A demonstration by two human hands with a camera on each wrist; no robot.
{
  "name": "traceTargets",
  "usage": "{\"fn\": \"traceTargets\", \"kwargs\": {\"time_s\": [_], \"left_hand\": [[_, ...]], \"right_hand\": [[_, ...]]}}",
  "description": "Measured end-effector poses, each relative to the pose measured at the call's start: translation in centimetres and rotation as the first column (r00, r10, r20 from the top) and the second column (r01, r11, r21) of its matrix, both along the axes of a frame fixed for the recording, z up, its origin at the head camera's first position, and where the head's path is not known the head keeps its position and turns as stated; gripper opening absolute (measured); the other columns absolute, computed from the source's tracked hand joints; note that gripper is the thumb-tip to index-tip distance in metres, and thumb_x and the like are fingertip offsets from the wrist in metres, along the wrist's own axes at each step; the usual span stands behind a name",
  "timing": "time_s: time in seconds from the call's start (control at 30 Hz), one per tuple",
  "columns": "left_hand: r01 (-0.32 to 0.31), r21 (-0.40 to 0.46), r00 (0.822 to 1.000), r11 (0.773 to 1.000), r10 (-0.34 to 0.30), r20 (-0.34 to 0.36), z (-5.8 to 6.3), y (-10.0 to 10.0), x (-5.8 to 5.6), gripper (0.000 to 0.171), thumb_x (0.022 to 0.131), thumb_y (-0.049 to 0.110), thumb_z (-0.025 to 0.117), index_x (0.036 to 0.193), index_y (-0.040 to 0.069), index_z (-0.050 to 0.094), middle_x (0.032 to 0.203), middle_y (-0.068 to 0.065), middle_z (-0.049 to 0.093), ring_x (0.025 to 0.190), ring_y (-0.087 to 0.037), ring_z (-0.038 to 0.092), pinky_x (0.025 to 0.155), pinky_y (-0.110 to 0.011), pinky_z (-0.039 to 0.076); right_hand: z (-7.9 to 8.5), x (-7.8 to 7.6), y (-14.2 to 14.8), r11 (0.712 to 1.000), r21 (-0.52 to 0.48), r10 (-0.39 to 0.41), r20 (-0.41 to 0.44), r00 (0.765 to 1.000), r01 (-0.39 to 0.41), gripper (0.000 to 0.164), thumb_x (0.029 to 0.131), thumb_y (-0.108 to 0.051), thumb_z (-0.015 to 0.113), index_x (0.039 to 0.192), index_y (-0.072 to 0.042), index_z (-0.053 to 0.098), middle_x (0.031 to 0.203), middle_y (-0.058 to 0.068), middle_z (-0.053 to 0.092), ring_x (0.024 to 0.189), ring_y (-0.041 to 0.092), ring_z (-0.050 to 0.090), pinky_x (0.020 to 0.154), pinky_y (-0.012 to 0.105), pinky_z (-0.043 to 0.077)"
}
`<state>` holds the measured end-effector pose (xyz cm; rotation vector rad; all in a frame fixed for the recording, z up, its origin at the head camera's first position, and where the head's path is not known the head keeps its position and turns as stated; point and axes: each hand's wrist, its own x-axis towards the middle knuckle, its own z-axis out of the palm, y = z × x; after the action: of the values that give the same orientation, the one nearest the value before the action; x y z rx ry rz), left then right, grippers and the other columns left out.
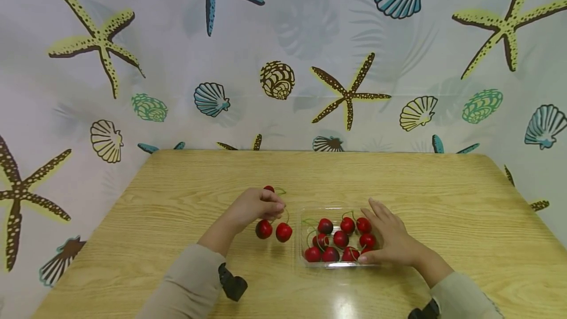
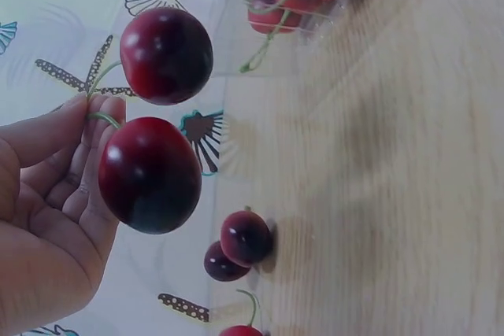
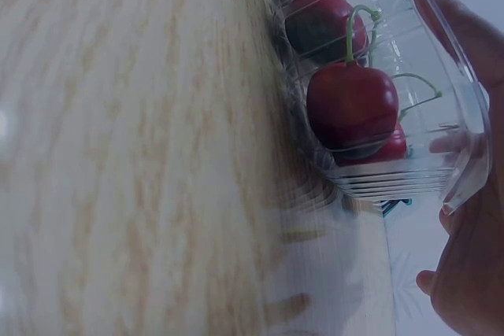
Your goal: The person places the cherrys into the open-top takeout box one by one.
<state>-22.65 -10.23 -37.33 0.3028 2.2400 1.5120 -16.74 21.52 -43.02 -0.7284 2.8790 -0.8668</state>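
Observation:
My left hand [image 1: 254, 207] pinches the thin green stems of two cherries between thumb and fingertips. One dark red cherry [image 1: 264, 229] and a brighter cherry [image 1: 284, 232] hang below it, just left of a clear plastic box [image 1: 299, 240]. Several red cherries [image 1: 340, 239] with stems lie inside the box. At the box's right end is my right hand [image 1: 392, 238], its fingers spread and fairly straight along the rim, thumb by the front corner. From the right wrist view, that hand lies against the outside of the see-through wall [image 3: 409, 182].
Behind the left hand, a loose cherry [image 1: 268, 188] rests on the wooden table [image 1: 212, 176], partly hidden. The left wrist view shows further loose cherries [image 2: 246, 238] on the wood. A white cloth [image 1: 248, 127] printed with starfish and shells hangs behind the table.

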Motion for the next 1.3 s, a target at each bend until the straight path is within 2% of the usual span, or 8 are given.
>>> {"fn": "traceTargets", "kwargs": {"time_s": [0.1,0.23,0.43,0.67,0.8,1.2,1.3], "left_hand": [[-0.006,0.015,1.0,1.0,0.006,0.001,0.6,0.4,0.2,0.021,0.085,0.012,0.055,0.096,-0.006,0.059,0.084,-0.014,0.06,0.078,-0.022,0.058,0.071,-0.033,0.048],[-0.024,0.031,1.0,0.999,0.024,0.006,1.0,1.0,0.2,0.02,0.085,0.011,0.055,0.096,-0.005,0.059,0.086,-0.015,0.061,0.076,-0.02,0.059,0.073,-0.035,0.048],[-0.029,0.072,1.0,0.997,0.028,0.005,1.1,2.2,0.2,0.018,0.084,0.01,0.056,0.094,-0.004,0.061,0.085,-0.015,0.061,0.073,-0.017,0.059,0.07,-0.03,0.049],[-0.021,0.129,1.0,0.991,0.02,0.007,0.7,3.6,0.3,0.019,0.083,0.011,0.057,0.093,-0.005,0.061,0.082,-0.012,0.062,0.073,-0.018,0.06,0.068,-0.028,0.049],[-0.014,0.163,1.0,0.987,0.012,0.016,0.4,4.3,0.2,0.02,0.083,0.01,0.057,0.095,-0.006,0.06,0.084,-0.016,0.062,0.072,-0.017,0.06,0.068,-0.029,0.049],[-0.025,0.231,0.997,0.973,0.008,0.075,-0.9,6.3,0.2,0.021,0.083,0.011,0.057,0.096,-0.007,0.059,0.085,-0.014,0.062,0.073,-0.015,0.06,0.07,-0.029,0.049],[-0.029,0.244,0.996,0.969,0.008,0.084,-1.1,6.8,0.3,0.022,0.084,0.01,0.056,0.097,-0.007,0.058,0.082,-0.01,0.062,0.072,-0.014,0.06,0.069,-0.029,0.049]], "right_hand": [[0.0,0.0,0.0,1.0,0.002,-0.002,0.003,1.0,0.002,0.102,0.06,-0.052,0.07,0.134,0.001,0.024,0.14,0.021,0.009,0.126,0.036,0.003,0.091,0.063,0.007],[0.0,-0.1,0.0,1.0,0.011,0.005,-0.018,1.0,-0.005,0.103,0.06,-0.053,0.069,0.133,0.002,0.023,0.14,0.021,0.01,0.126,0.037,0.005,0.09,0.064,0.009],[-0.1,-0.1,0.0,1.0,0.024,0.009,-0.028,1.0,-0.008,0.106,0.061,-0.056,0.067,0.133,0.005,0.02,0.14,0.022,0.009,0.125,0.039,0.005,0.089,0.064,0.01],[-0.1,0.0,0.1,1.0,0.025,0.009,-0.012,1.0,-0.009,0.107,0.061,-0.054,0.067,0.134,0.006,0.017,0.14,0.021,0.007,0.125,0.038,0.004,0.09,0.064,0.009],[0.0,0.0,0.0,1.0,0.025,0.007,-0.005,1.0,-0.007,0.107,0.061,-0.054,0.067,0.134,0.005,0.016,0.141,0.02,0.006,0.126,0.037,0.003,0.091,0.063,0.008],[0.0,0.0,0.0,1.0,0.013,0.005,0.003,1.0,-0.005,0.109,0.061,-0.054,0.068,0.134,0.007,0.014,0.14,0.021,0.007,0.126,0.036,0.002,0.091,0.063,0.007],[0.1,0.0,0.0,1.0,0.013,0.003,0.003,1.0,-0.003,0.109,0.061,-0.055,0.068,0.134,0.007,0.015,0.14,0.021,0.007,0.126,0.036,0.002,0.091,0.063,0.008]]}}
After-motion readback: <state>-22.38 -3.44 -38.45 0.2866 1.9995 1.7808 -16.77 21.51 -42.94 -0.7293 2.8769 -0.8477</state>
